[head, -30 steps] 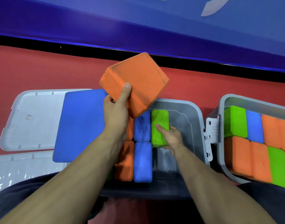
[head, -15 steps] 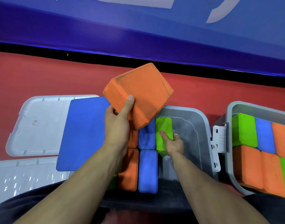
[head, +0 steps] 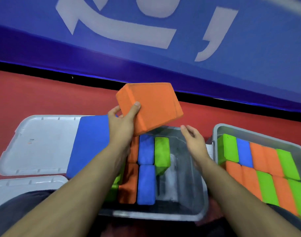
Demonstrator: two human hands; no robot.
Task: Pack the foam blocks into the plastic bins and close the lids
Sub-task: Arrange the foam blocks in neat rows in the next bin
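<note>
At the far left, 2 grey lids (head: 38, 144) are seen lying off the bins on the red floor (head: 35, 93), so neither bin has been closed. A large blue block (head: 89, 144) is laid partly across the upper lid, not yet packed. Next, the left hand (head: 120, 124) is raised above the middle bin (head: 194, 199), and the orange block (head: 151, 106) is gripped at its near corner, thumb on the facing side and fingers curled behind it; the block is held tilted over the bin's far rim. Inside this bin, the left portion is filled with upright blocks: green at the left edge, then orange, 2 blue, and 1 green block (head: 161, 154) in the far row. A bare stretch is left along the right wall and in front of that green block, judged wide enough for the held piece if it is turned upright. The right hand (head: 194, 141) is held over that gap, fingers relaxed and slightly spread, nothing grasped. At the right, the second bin (head: 231, 130) is seen packed tightly with green, blue and orange blocks, apparently full. Remaining work is judged to be the orange and blue blocks, then both lids.
</note>
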